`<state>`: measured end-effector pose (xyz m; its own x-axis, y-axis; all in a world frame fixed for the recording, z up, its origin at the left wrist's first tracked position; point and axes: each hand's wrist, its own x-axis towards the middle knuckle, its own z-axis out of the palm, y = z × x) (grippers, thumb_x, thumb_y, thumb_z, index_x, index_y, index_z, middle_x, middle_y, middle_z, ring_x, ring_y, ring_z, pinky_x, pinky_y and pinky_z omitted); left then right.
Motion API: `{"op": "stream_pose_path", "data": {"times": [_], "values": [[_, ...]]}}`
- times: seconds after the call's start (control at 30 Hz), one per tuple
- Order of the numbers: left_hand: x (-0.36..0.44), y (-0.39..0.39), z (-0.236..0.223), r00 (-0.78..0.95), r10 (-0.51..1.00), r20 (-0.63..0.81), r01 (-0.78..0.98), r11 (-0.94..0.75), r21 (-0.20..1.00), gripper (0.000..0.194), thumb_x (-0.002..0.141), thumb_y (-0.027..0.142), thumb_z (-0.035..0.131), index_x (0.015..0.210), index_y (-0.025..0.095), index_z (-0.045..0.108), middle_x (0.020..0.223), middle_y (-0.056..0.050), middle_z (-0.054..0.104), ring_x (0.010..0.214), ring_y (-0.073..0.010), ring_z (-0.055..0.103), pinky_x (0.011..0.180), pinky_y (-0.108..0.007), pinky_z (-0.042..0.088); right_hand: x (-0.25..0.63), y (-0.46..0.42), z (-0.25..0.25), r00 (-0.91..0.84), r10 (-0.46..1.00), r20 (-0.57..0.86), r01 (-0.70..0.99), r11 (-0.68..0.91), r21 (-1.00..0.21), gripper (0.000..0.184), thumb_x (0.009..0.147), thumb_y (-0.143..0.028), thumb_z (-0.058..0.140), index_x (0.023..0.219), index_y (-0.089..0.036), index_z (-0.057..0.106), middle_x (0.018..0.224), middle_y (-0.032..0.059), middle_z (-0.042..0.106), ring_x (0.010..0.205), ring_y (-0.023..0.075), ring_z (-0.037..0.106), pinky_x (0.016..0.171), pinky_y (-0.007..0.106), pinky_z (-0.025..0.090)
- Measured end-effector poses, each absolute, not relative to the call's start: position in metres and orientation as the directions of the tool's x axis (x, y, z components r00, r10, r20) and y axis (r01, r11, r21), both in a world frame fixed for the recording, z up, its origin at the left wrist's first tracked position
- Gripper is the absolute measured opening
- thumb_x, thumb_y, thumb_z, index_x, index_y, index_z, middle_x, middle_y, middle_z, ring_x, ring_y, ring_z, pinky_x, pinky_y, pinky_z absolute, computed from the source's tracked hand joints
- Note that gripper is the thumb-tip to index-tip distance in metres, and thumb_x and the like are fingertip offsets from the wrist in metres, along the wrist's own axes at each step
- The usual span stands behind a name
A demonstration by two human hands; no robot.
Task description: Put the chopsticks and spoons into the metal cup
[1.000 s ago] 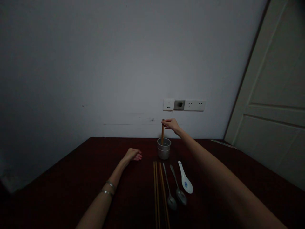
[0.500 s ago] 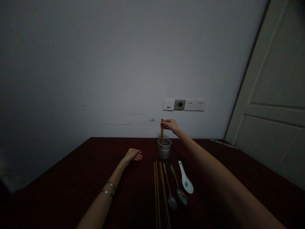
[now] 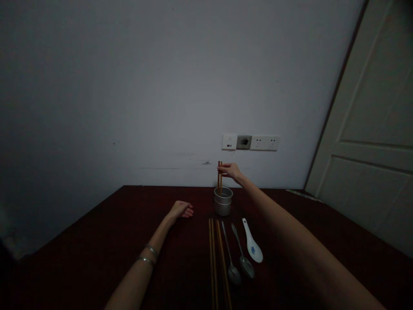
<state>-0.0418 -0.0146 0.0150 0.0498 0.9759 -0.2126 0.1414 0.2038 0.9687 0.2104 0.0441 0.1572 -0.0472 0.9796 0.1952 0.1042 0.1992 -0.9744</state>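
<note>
My right hand point(image 3: 229, 170) is closed on the upper part of a pair of wooden chopsticks point(image 3: 220, 183). Their lower ends are inside a grey metal cup point(image 3: 223, 206), hidden by its wall. To the left of the cup, my left hand point(image 3: 182, 209) rests on the table with loosely bent fingers and holds nothing. In front of the cup lie more wooden chopsticks point(image 3: 213, 262), two metal spoons, one long-handled spoon point(image 3: 233, 274) and another spoon point(image 3: 246, 266), and a white soup spoon point(image 3: 254, 250) with a blue mark.
The dark red table point(image 3: 129, 215) stands against a pale wall point(image 3: 145, 107). Sockets and switch plates point(image 3: 251, 142) sit on the wall behind the cup. On the right is a panelled door point(image 3: 364, 142). A flat strip point(image 3: 303, 195) lies near the table's back right edge.
The held chopsticks have spread slightly apart at the top. My right hand stays above the cup and my left hand has not moved; the whole view has shifted very slightly.
</note>
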Motion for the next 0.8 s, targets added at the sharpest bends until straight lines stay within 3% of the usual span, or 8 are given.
{"op": "stream_pose_path", "data": {"times": [0.8], "values": [[-0.0441, -0.0078, 0.0079, 0.072, 0.976, -0.206, 0.144, 0.195, 0.97, 0.017, 0.076, 0.025, 0.05, 0.073, 0.011, 0.058, 0.06, -0.006, 0.065, 0.052, -0.0134, 0.062, 0.051, -0.022, 0.045, 0.2128, 0.0528, 0.1482, -0.13, 0.978, 0.165, 0.108, 0.179, -0.978, 0.006, 0.069, -0.015, 0.067, 0.068, -0.009, 0.064, 0.062, 0.0059, 0.066, 0.054, 0.0105, 0.061, 0.052, 0.019, 0.051]]}}
